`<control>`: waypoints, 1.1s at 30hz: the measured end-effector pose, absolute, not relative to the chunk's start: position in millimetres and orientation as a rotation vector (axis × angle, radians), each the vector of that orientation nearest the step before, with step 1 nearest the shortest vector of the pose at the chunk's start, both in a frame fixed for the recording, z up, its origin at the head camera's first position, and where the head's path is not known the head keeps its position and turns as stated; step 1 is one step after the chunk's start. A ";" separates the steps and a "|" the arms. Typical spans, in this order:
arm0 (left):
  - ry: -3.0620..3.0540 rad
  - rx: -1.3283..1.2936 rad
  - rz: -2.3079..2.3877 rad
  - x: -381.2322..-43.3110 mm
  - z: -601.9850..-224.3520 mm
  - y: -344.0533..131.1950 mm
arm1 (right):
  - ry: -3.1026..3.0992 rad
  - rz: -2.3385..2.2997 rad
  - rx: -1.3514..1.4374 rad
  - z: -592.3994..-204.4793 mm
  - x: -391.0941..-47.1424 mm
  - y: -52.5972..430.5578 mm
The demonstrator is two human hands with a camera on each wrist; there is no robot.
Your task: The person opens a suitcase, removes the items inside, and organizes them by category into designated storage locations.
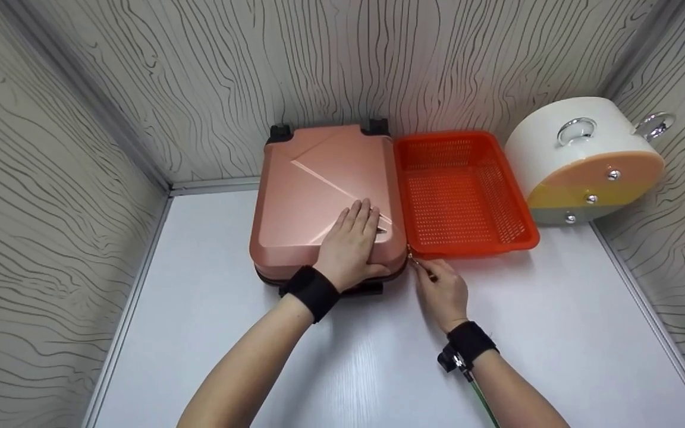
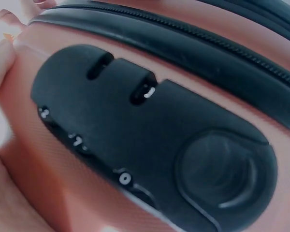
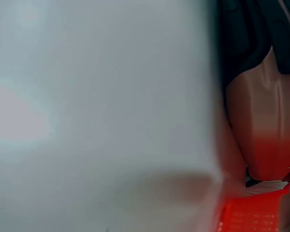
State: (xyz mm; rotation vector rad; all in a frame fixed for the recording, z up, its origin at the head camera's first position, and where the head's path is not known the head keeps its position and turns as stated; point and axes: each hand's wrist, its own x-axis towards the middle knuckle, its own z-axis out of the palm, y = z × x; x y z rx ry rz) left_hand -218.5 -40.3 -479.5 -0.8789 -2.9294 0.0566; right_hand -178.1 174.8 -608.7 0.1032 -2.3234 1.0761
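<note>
A rose-pink hard-shell suitcase lies flat on the white table, its wheels toward the back wall. My left hand rests on the lid near the front right corner, fingers straight. At that corner my right hand pinches a small metal zipper pull. In the left wrist view, the black combination lock fills the middle, its two slots facing the zipper. Only the suitcase's side and a sliver of fingers at the right edge show in the right wrist view.
A red-orange perforated plastic basket stands against the suitcase's right side. Beyond it, in the back right corner, is a round white container with a striped front and silver handles. Patterned walls enclose the table.
</note>
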 end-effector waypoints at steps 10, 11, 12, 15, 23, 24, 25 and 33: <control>-2.900 -0.875 0.048 -218.6 -482.1 -41.1 | -2.278 0.754 0.456 -608.2 -168.8 188.9; -2.896 -0.876 0.043 -218.4 -482.1 -41.1 | -2.274 0.735 0.477 -607.8 -167.9 189.1; -2.895 -0.876 0.040 -218.4 -482.1 -41.0 | -2.275 0.721 0.494 -607.4 -166.6 189.0; -2.902 -0.875 0.039 -218.3 -482.0 -40.8 | -2.266 0.706 0.535 -607.3 -162.8 187.6; -2.906 -0.859 0.039 -218.6 -480.7 -40.4 | -2.242 0.758 0.630 -605.0 -151.6 175.1; -2.909 -0.858 0.039 -218.5 -480.4 -40.2 | -2.243 0.766 0.636 -604.9 -150.5 173.4; -2.914 -0.858 0.040 -218.4 -480.1 -40.0 | -2.246 0.774 0.639 -604.6 -149.3 171.8; -2.908 -0.881 0.072 -219.2 -480.3 -40.7 | -2.246 0.781 0.677 -604.6 -146.0 156.8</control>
